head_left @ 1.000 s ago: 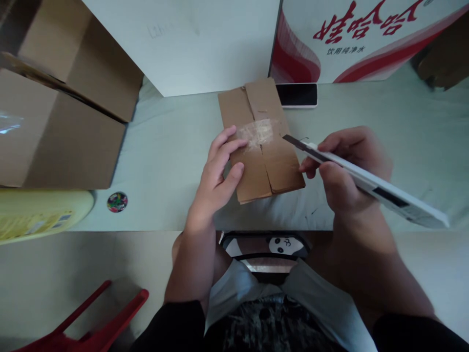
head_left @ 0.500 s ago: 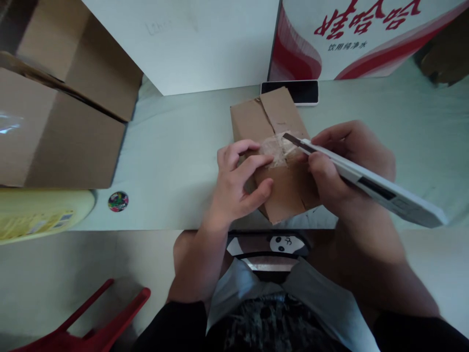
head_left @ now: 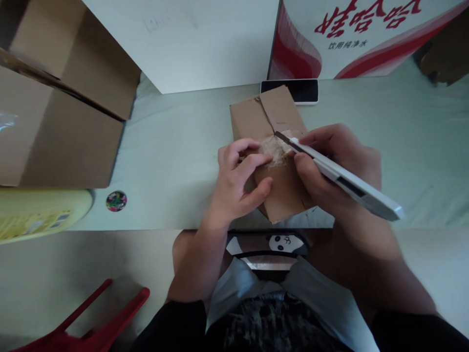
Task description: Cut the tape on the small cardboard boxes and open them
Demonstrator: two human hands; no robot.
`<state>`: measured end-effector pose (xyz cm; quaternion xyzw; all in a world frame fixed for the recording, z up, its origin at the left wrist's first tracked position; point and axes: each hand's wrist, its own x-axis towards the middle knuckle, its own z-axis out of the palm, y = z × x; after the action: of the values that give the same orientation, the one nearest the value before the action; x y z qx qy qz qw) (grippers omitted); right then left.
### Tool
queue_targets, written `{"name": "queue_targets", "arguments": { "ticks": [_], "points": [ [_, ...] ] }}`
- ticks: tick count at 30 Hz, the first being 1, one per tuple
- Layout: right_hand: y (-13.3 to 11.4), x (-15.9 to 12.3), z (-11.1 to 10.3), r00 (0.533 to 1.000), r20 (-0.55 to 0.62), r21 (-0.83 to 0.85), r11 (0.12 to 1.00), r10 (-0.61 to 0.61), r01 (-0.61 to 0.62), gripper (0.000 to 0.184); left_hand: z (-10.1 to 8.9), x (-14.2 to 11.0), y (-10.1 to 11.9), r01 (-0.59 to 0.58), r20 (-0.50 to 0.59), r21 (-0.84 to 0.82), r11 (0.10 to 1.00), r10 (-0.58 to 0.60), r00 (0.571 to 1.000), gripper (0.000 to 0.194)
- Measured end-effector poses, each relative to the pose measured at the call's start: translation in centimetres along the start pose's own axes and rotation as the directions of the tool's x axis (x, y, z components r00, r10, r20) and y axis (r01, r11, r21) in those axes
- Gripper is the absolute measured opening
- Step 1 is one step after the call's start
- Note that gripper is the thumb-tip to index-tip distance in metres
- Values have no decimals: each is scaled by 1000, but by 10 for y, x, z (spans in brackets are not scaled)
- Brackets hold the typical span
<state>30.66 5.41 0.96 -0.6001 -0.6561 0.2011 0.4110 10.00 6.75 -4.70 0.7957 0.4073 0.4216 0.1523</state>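
Note:
A small brown cardboard box (head_left: 282, 188) lies on the pale green cloth, clear tape (head_left: 274, 150) stuck across the seam of its upper face. My left hand (head_left: 240, 181) rests on the box's left side with fingers bent and spread apart, fingertips touching the top and tape. My right hand (head_left: 335, 168) grips a white utility knife (head_left: 351, 183), its dark blade out. The blade tip meets the seam at the far edge of the tape. My right fingertips come close to the box's right side; whether they touch it is hard to tell.
Behind the box lies a phone (head_left: 304, 92), in front of a large white carton (head_left: 216, 44) with red print on its right face. Brown cartons (head_left: 73, 137), a yellow container (head_left: 44, 210) and a round sticker (head_left: 116, 201) are at left. A red stool (head_left: 106, 322) stands below.
My right hand has moved left with the utility knife, bringing the blade tip from over the tape to the seam at its far edge. My left hand and the box have stayed in place.

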Motion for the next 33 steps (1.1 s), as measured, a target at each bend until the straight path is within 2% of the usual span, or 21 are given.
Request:
{"name": "queue_targets", "arguments": {
  "ticks": [6,10,15,17,24,33],
  "points": [
    [-1,3,0,998,28,-16,999,-47,48,14,2,1,1,-28,-43,5,1000,28,999,34],
    [-2,4,1,996,45,-60,995,-80,83,16,2,1,2,-30,-39,24,999,31,999,37],
    [-3,4,1,990,54,-64,989,-131,134,3,2,1,2,-4,-20,47,999,5,1000,40],
    [-4,4,1,988,51,-60,987,-146,149,7,2,0,3,1,-25,33,999,0,1000,38],
    [-7,5,0,986,23,-31,986,-164,164,8,5,0,1,13,-34,-18,1000,-14,999,32],
    [-10,6,-3,983,52,-7,985,-174,174,8,4,0,1,9,-29,3,1000,-9,1000,32]
  ]
}}
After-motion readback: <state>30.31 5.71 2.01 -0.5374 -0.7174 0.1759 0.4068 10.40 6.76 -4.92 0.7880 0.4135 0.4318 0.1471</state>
